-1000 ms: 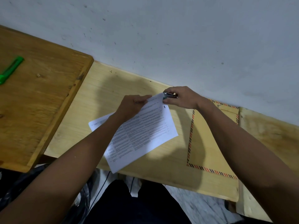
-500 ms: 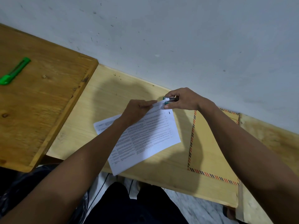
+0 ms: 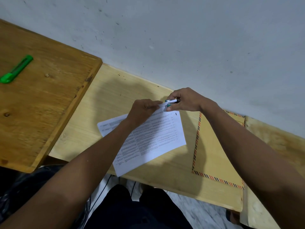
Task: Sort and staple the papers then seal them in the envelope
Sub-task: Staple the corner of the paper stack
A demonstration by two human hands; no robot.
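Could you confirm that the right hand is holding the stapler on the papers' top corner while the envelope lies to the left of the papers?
Not quite: in the head view the envelope lies to the right of the papers, under the right forearm, not to the left. The rest holds: the right hand holds the stapler on the papers' top corner.

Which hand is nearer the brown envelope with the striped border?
Right. The right hand works the stapler just beyond the brown striped-border envelope; the left hand pins the papers farther left.

Cutter (image 3: 15, 69): green, probably a utility knife, far left on the darker board (image 3: 49, 103).
Wall (image 3: 181, 38): grey, speckled.
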